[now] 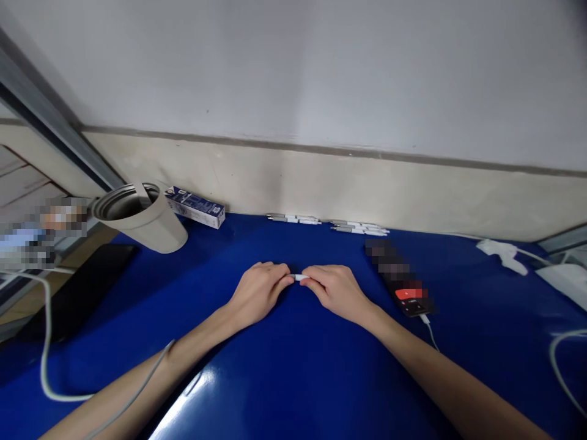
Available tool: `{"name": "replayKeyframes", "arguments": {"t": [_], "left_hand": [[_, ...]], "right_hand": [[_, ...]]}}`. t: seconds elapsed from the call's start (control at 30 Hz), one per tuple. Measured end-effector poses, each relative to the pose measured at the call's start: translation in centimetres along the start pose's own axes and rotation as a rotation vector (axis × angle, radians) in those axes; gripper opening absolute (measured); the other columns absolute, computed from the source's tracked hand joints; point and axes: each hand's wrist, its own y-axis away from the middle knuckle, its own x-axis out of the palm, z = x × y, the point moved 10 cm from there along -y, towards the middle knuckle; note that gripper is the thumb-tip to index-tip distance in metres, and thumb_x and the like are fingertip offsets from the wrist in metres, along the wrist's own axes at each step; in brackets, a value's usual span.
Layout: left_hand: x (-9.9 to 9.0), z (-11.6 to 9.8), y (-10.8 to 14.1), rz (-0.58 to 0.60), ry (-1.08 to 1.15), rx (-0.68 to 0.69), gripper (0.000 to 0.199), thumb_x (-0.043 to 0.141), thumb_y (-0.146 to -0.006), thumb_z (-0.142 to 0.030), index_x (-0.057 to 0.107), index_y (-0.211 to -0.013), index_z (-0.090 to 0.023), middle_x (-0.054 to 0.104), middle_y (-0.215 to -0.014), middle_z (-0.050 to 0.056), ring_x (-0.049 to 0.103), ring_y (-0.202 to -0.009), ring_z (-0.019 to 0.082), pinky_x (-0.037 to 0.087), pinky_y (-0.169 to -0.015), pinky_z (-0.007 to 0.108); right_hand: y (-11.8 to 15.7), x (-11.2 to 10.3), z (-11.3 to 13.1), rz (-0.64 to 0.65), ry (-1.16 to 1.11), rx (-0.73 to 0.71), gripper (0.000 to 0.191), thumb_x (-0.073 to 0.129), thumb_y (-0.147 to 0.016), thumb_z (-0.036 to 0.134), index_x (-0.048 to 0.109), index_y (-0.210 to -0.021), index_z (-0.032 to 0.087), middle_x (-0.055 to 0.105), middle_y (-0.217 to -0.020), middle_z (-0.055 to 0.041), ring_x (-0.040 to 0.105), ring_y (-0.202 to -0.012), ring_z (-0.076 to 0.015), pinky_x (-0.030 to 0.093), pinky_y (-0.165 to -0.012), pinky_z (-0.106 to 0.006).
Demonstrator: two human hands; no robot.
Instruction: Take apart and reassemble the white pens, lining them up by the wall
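Between my two hands a white pen (300, 277) is held level, just above the blue table top; only a short middle stretch of it shows. My left hand (263, 290) pinches its left end between thumb and fingers. On the other end, my right hand (337, 289) is closed in the same kind of pinch. Against the wall behind lie several white pens in two groups, a left group (294, 219) and a right group (360, 228). The ends inside my fingers are hidden.
A beige tumbler (162, 223) stands at the left beside a blue and white box (197, 206). Right of my hands lies a phone (401, 281) with a cable plugged in. A white cable (48, 342) runs by my left forearm; a black flat item (87, 293) lies at left.
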Motion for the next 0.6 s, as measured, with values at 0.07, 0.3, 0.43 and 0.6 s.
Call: {"name": "replayKeyframes", "arguments": {"t": [0.07,0.3,0.43,0.6], "left_hand": [[0.09,0.12,-0.14,0.022,0.007,-0.004,0.034,0.032,-0.1,-0.037,0.051,-0.079,-0.018,0.056,-0.068,-0.001,0.053,-0.066,0.015,0.036,-0.066,0.028],[0.11,0.26,-0.34,0.05,-0.006,-0.006,0.039,0.028,-0.101,-0.04,0.051,-0.077,-0.019,0.059,-0.068,-0.001,0.057,-0.064,0.015,0.037,-0.065,0.028],[-0.15,0.24,-0.18,-0.016,-0.045,-0.002,0.034,0.031,-0.1,-0.039,0.052,-0.082,-0.019,0.061,-0.074,0.001,0.058,-0.07,0.017,0.04,-0.067,0.029],[-0.41,0.16,-0.03,-0.047,0.057,0.001,0.021,0.04,-0.097,-0.037,0.052,-0.098,-0.02,0.063,-0.082,0.001,0.059,-0.073,0.016,0.042,-0.068,0.028]], "right_hand": [[0.08,-0.16,0.22,-0.018,0.035,-0.018,0.034,0.038,-0.099,0.037,0.061,-0.08,0.02,0.065,-0.072,-0.0009,0.057,-0.066,-0.0137,0.032,-0.062,-0.027],[0.05,-0.21,0.33,-0.024,0.035,-0.025,0.032,0.038,-0.099,0.036,0.062,-0.083,0.02,0.065,-0.072,-0.0019,0.057,-0.065,-0.0141,0.033,-0.061,-0.027],[-0.18,0.04,-0.09,-0.009,0.026,0.01,0.03,0.038,-0.098,0.036,0.059,-0.082,0.021,0.065,-0.073,-0.0012,0.058,-0.066,-0.0138,0.031,-0.059,-0.026],[-0.42,0.1,-0.18,-0.008,0.053,0.019,0.03,0.038,-0.098,0.036,0.057,-0.08,0.02,0.065,-0.072,-0.0008,0.057,-0.064,-0.0132,0.028,-0.057,-0.025]]}}
